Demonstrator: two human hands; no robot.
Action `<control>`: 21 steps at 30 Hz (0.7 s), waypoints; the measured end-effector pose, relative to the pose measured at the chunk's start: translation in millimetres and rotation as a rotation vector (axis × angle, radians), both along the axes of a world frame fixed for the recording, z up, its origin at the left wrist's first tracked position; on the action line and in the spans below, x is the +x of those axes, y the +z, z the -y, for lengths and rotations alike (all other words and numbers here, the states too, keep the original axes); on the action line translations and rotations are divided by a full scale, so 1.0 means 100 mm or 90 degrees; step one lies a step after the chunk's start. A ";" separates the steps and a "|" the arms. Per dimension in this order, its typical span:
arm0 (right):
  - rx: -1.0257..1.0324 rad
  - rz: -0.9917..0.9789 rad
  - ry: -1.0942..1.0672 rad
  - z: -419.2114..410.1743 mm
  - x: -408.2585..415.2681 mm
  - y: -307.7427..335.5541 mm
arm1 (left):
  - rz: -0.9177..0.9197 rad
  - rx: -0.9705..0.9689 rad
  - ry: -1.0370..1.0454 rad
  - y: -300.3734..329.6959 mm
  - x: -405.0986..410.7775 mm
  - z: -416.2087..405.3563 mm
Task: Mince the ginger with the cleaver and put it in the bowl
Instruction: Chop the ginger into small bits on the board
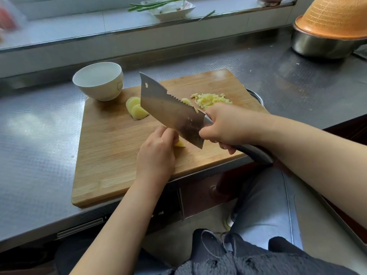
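On the wooden cutting board (111,155), my left hand (156,153) pins a small ginger piece (180,144) under curled fingertips. My right hand (224,124) grips the steel handle of the cleaver (168,110). Its blade is raised and tilted above the board, just right of my left fingers. Two pale ginger slices (136,109) lie overlapping near the board's far left, partly behind the blade. A pile of minced ginger (210,99) sits at the far right of the board. The white bowl (99,80) stands empty at the board's far left corner.
The board lies on a steel counter (35,135) whose front edge is close to my body. A steel basin under an orange colander (331,26) stands at the back right. On the window ledge, a white dish with green stalks (168,6).
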State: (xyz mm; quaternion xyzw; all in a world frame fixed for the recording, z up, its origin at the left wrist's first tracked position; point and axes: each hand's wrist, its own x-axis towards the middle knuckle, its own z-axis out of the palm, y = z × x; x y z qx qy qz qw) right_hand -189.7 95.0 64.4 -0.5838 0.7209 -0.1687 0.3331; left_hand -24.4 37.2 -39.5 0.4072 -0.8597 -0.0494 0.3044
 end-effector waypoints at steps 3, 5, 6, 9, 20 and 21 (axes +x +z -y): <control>0.013 -0.007 0.015 0.01 0.02 0.04 | 0.002 0.000 0.021 0.01 0.00 0.00; 0.022 -0.015 0.022 0.02 0.04 0.05 | 0.005 -0.006 0.027 0.02 0.00 -0.01; 0.023 -0.021 0.024 0.02 0.05 0.05 | 0.005 -0.008 0.028 0.02 0.00 -0.01; 0.025 -0.030 0.030 0.05 0.06 0.04 | 0.004 -0.008 0.030 0.03 0.00 -0.02; 0.082 -0.032 0.024 0.14 0.12 0.00 | -0.001 -0.012 0.006 0.00 0.01 0.02; 0.088 -0.034 0.025 0.14 0.13 -0.02 | 0.000 -0.013 0.004 -0.01 0.01 0.02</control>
